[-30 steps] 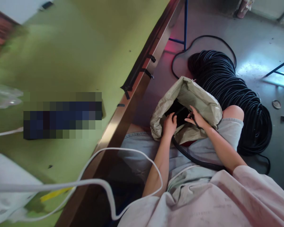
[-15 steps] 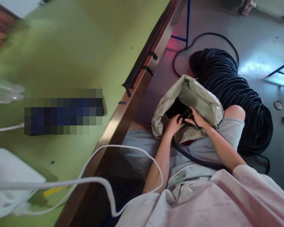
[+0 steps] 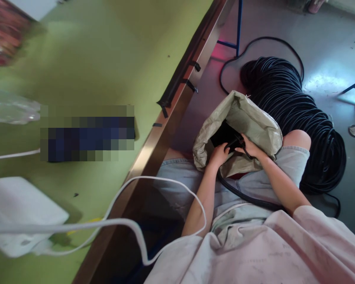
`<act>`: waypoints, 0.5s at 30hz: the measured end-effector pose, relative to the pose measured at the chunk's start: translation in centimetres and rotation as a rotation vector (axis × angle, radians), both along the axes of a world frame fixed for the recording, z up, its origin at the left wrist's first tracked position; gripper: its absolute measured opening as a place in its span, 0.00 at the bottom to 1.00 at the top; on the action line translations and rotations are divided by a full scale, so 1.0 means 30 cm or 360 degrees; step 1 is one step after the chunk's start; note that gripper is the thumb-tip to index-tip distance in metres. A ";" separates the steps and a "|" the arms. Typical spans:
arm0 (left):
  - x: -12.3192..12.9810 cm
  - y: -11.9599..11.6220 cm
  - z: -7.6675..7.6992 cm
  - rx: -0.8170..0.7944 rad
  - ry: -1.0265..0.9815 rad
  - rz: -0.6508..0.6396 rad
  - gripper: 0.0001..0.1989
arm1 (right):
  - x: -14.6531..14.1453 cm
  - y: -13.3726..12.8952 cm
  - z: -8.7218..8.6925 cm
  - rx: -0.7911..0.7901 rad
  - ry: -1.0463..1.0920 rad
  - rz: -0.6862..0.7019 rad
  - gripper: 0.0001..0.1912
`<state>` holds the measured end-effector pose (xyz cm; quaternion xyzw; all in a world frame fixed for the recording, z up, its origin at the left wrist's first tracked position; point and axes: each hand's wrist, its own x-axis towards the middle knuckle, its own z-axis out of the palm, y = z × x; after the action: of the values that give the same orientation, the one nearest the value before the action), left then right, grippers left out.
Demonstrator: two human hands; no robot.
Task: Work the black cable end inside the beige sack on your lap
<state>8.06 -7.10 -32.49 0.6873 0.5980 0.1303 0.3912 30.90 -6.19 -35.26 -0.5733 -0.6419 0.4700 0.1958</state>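
Note:
An off-white woven sack sits on my lap with its mouth wide and dark inside. Both of my hands reach into this mouth. My left hand is closed round a thick black cable, which curves from under my right forearm up to the sack. Close beside it, my right hand is closed on a small dark tool with a loop-like handle, resembling scissors. Its tip is lost against the dark inside of the sack. The cable's end is also hard to make out.
A big coil of black cable lies on the floor beyond my right knee. At left is a green-topped table with a metal edge. A blurred-out dark object and a white adapter lie on it; white cords hang over its edge.
The whole view has shifted slightly. My right hand has turned a little, and the dark tool sits closer to the cable. The sack keeps its place on my lap.

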 end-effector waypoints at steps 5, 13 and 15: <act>0.005 -0.003 0.010 -0.0060 0.0036 0.0005 0.17 | 0.004 -0.010 -0.012 -0.0023 -0.0128 -0.0174 0.51; 0.020 -0.004 0.072 -0.0168 0.0205 -0.0088 0.20 | -0.001 -0.035 0.045 -0.0271 -0.0367 -0.0257 0.38; 0.023 -0.004 0.079 -0.0172 0.0208 -0.0108 0.20 | -0.003 -0.036 0.058 -0.0302 -0.0399 -0.0254 0.38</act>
<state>8.74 -7.23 -30.12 0.6919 0.6049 0.0395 0.3922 30.81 -7.25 -33.53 -0.6925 -0.5665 0.4363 0.0959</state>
